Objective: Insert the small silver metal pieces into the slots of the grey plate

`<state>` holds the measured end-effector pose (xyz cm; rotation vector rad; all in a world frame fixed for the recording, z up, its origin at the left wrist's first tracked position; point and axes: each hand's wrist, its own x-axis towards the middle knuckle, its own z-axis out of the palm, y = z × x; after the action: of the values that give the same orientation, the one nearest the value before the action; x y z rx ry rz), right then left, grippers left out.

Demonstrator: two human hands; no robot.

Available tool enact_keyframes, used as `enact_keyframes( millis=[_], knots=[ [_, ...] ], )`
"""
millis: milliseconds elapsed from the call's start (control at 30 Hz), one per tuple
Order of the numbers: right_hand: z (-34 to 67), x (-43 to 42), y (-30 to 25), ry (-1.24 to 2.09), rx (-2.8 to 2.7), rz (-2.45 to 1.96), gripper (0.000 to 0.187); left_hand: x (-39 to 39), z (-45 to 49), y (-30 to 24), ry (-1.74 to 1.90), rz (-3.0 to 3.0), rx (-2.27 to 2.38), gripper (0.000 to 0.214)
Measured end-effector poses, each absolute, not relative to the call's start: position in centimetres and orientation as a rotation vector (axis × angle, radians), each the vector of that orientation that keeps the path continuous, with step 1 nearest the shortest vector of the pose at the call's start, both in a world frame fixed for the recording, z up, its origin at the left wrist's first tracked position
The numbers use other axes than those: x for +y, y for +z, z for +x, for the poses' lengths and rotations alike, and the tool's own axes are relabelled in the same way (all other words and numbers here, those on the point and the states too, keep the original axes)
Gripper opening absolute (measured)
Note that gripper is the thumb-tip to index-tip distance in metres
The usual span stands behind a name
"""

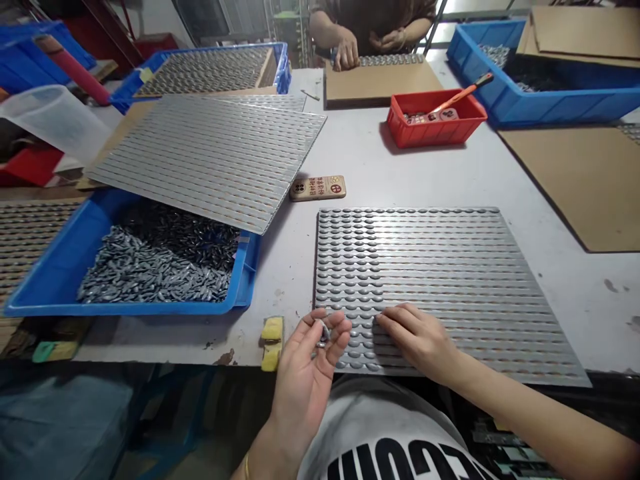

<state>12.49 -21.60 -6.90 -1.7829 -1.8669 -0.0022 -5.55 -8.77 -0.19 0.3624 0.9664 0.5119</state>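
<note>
Pieces (pixel 323 333) nestle in my loosely closed left hand (pixel 306 373), lower centre, while my right hand (pixel 427 341), fingers together but whether pinching I cannot tell, touches the grooved panel (pixel 460 273) right of centre, where I'd seat each squarely.

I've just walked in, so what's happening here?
One person's left hand holds small grey pieces; the right hand is on the grooved panel. Similar oval pieces line the panel's left part and far edge. Loose pieces lie in the blue bin at left. Across the table, another person's hand is over cardboard.
</note>
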Motion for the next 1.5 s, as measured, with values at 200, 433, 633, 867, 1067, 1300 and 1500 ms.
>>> enact_keyframes(
  millis=[200,433,633,867,1067,1300,1500],
  knots=[
    [12.8,-22.2,-7.2,0.001,-1.939,-1.781,0.03,-10.1,-5.2,-1.1,0.372,0.386,0.888,0.021],
    [12.9,-22.0,-5.9,0.145,-1.798,-1.78,0.029,-11.3,-4.5,-1.1,0.342,0.45,0.88,0.025],
    [10.8,-21.3,-2.1,0.659,-1.378,-1.626,0.018,-11.8,-3.9,-1.3,0.367,0.562,0.871,0.021],
    [10.0,-21.2,-1.5,1.339,-0.805,-1.501,0.018,-12.9,-4.4,-3.2,0.326,0.788,0.793,0.019],
    [10.9,-22.6,-2.3,0.799,-1.3,-1.565,0.012,-12.3,-5.1,-1.3,0.259,0.574,0.814,0.026],
    [12.7,-23.0,-5.8,0.12,-1.896,-1.737,0.023,-9.7,-5.8,0.3,0.64,0.331,1.025,0.023],
    [12.6,-22.8,-6.4,-0.047,-2.09,-1.795,0.023,-11.1,-5.7,-0.3,0.472,0.323,0.93,0.025]
  ],
)
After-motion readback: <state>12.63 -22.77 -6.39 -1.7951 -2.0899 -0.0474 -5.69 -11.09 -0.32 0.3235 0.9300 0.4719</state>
